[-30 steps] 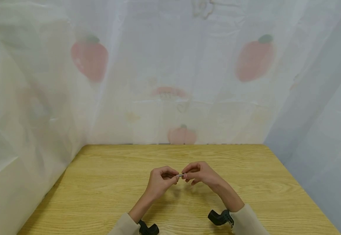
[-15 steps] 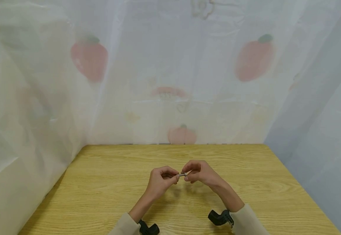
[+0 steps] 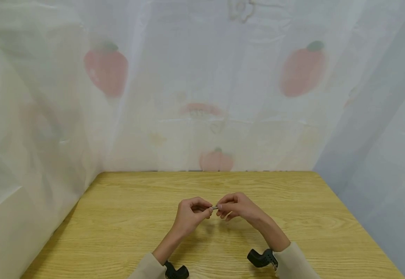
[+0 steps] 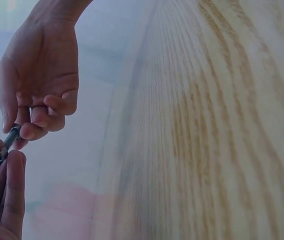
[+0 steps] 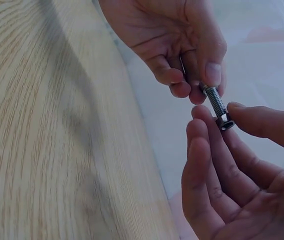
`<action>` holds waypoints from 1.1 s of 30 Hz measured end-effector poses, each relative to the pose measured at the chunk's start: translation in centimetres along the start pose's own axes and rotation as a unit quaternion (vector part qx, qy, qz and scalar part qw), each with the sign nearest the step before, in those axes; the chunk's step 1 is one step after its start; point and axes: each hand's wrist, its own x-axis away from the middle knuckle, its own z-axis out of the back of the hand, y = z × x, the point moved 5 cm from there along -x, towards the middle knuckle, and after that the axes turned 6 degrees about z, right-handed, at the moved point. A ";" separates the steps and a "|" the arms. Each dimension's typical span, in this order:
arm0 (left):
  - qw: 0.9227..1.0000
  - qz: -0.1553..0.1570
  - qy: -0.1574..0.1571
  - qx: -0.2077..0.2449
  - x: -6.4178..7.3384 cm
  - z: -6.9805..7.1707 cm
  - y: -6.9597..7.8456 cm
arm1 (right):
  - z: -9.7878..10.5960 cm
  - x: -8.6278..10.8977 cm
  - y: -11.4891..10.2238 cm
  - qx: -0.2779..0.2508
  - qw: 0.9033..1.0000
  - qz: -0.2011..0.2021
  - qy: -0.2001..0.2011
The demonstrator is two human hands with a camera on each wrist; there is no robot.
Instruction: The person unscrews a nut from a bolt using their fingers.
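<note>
A short silver threaded bolt (image 5: pixel 216 102) spans the gap between both hands, above the table. My left hand (image 3: pixel 189 214) pinches one end of it between thumb and fingers. At the other end, the thumb and fingers of my right hand (image 3: pixel 241 207) hold a wider hexagonal piece (image 5: pixel 225 122); whether this is a nut or the bolt's head I cannot tell. In the left wrist view the bolt (image 4: pixel 8 142) slants between the fingertips of the two hands, its ends partly covered.
A wood-grain table (image 3: pixel 136 193) lies beneath the hands. Whitish sheeting (image 3: pixel 202 77) with printed strawberries hangs behind it and on both sides. Black camera mounts (image 3: pixel 262 258) sit on both wrists, by the beige sleeves (image 3: pixel 294 263).
The right thumb and fingers spread apart half a second ago, baring the bolt's right end, and have closed on it again. The left hand has stayed in place.
</note>
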 end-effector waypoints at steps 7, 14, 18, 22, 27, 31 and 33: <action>1.000 0.013 0.004 0.005 0.0 0.1 -0.1 | 0.3 0.3 -0.4 0.029 0.999 0.011 0.027; 1.000 0.018 0.004 0.006 0.0 0.1 0.0 | 0.5 0.3 -0.6 0.033 0.999 0.012 0.038; 1.000 0.015 0.005 0.006 0.0 0.1 0.1 | 0.7 0.4 -0.5 0.031 0.999 0.009 0.043; 1.000 0.011 0.001 0.005 0.0 0.1 0.0 | 0.8 0.4 -0.4 0.024 0.998 0.005 0.049; 1.000 0.013 0.000 0.002 0.0 0.2 -0.2 | 1.1 0.5 -0.3 0.025 0.998 0.002 0.059; 1.000 0.015 0.004 -0.003 -0.1 0.2 -0.3 | 1.2 0.4 -0.4 0.030 0.998 0.002 0.062; 1.000 0.017 0.004 -0.007 -0.2 0.3 -0.3 | 1.3 0.4 -0.3 0.033 0.997 0.000 0.065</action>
